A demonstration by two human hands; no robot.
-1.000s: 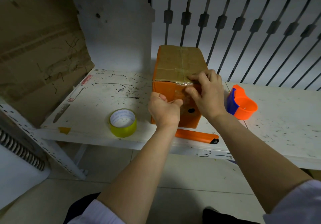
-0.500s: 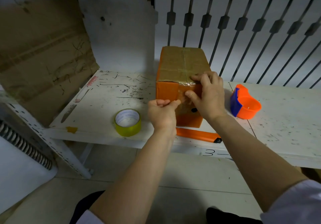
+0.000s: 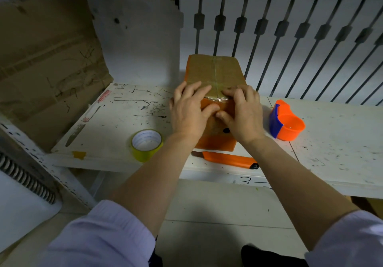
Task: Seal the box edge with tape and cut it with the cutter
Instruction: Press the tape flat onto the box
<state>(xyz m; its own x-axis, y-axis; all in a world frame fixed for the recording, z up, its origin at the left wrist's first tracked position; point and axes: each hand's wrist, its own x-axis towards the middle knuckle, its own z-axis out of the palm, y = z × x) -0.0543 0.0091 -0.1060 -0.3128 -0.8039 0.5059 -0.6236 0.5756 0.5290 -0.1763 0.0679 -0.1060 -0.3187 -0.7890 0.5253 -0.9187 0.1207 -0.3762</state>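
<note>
- Your left hand and right hand press flat, fingers spread, gripping nothing, on the orange cardboard box at frame centre.
- It looks light and stiff; steady it by its near top edge.
- The clear tape strip is thin and creases easily.
- The orange plastic cutter lies on the white desk below the box.

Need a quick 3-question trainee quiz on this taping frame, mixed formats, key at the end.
1. True or false: the orange cutter is held in the right hand.
2. Multiple choice: where is the yellow tape roll?
A. on top of the box
B. on the table, to the left of the box
C. inside the orange dispenser
3. Fill in: both hands, the left hand included, press flat on the near top edge of the ____.

Key
1. False. The cutter lies on the table in front of the box.
2. B. The orange dispenser stands to the right of the box.
3. box
</note>
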